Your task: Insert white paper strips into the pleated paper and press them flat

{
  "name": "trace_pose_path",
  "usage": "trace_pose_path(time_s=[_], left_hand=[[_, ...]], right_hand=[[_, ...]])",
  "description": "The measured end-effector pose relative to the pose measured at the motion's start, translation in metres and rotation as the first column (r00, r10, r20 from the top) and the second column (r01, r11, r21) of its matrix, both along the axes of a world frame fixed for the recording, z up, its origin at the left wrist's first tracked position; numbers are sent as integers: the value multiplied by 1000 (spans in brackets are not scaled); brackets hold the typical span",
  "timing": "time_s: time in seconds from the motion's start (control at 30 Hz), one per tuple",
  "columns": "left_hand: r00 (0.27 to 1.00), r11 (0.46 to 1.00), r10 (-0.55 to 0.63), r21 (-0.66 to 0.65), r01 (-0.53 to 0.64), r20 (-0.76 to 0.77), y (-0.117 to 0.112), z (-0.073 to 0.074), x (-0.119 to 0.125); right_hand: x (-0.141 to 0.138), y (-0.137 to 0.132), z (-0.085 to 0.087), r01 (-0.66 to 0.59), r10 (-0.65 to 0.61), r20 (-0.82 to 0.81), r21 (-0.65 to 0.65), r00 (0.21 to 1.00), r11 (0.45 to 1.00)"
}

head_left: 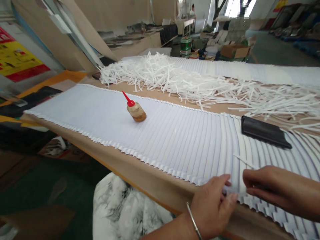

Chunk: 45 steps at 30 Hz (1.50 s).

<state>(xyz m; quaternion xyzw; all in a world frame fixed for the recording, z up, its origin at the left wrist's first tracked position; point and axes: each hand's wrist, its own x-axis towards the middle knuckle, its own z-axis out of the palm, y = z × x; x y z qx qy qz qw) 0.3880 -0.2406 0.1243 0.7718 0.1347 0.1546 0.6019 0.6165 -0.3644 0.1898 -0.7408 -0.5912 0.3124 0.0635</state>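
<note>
Long rows of overlapping white strips (160,140) form a flat panel along the table, with small folded tabs on its near edge. At that edge my left hand (212,205), wearing a silver bangle, pinches the end of a white strip (227,190) between thumb and fingers. Just right of it, my right hand (272,186) is curled closed over the panel. A thin, pointed white stick-like piece (243,161) sticks out from its fist; whether it is a tool or a strip end I cannot tell. Beyond the right hand lies a dark, flat block-like piece (266,131) on the strips.
A squeeze bottle (136,111) with a red nozzle and brown contents stands on the panel. Behind it is a tangled heap of cut white strips (162,73). A patterned black-and-white cushion-like thing (125,210) is below the brown table edge (140,171). Another person is far back.
</note>
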Motion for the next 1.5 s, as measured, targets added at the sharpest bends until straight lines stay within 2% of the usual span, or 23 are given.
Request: trace_pose_path(time_s=[0.07, 0.1, 0.17, 0.27, 0.4, 0.47, 0.53, 0.6, 0.73, 0.83, 0.9, 1.03, 1.2, 1.3, 1.5], left_hand=[[980, 988, -127, -110, 111, -152, -14, -4, 6], [965, 978, -153, -171, 118, -215, -19, -6, 6], [946, 964, -129, -261, 50, -297, -25, -11, 6], [941, 924, -51, -373, -83, -336, -29, -15, 5], [931, 819, -9, -538, -202, -365, -31, -14, 5], [922, 783, 0, -573, -241, -387, -30, -13, 3], [916, 789, 8, -560, -253, -402, -29, -13, -2], [916, 836, 29, -493, -241, -400, -26, -12, -11], [930, 949, 133, -228, -220, -344, -21, -10, -29], [950, 979, 195, -18, -205, -246, -20, -9, -39], [964, 969, 218, 150, -195, -155, -20, -10, -42], [980, 876, 194, 455, -157, -34, -15, -15, -40], [986, 666, 159, 743, -64, -58, -7, -17, -31], [985, 570, 155, 821, -31, -71, -4, -19, -26], [977, 508, 175, 861, 14, -120, -3, -25, -19]], right_hand=[[-14, -6, -17, -61, 48, -111, -116, 993, 991], [-15, -7, -24, -72, 53, -138, -139, 989, 988], [-11, -5, -33, -80, 60, -151, -127, 987, 989], [-3, 2, -42, -105, 80, -245, -92, 966, 990], [-4, 13, -49, -103, 83, -331, -42, 940, 994], [-7, 18, -50, -113, 99, -325, -24, 940, 993], [-9, 25, -52, -144, 128, -309, -29, 942, 989], [-9, 33, -54, -169, 156, -272, -28, 950, 985], [-5, 50, -57, -204, 202, -145, 5, 969, 979], [-2, 63, -56, -231, 229, -69, -20, 971, 973], [-1, 70, -54, -237, 237, -27, -37, 971, 971], [-3, 78, -51, -250, 251, 13, -71, 968, 966], [-6, 80, -53, -257, 261, 77, -57, 962, 965], [-6, 82, -53, -270, 275, 110, -64, 955, 961], [-6, 84, -54, -293, 292, 97, -13, 951, 956]])
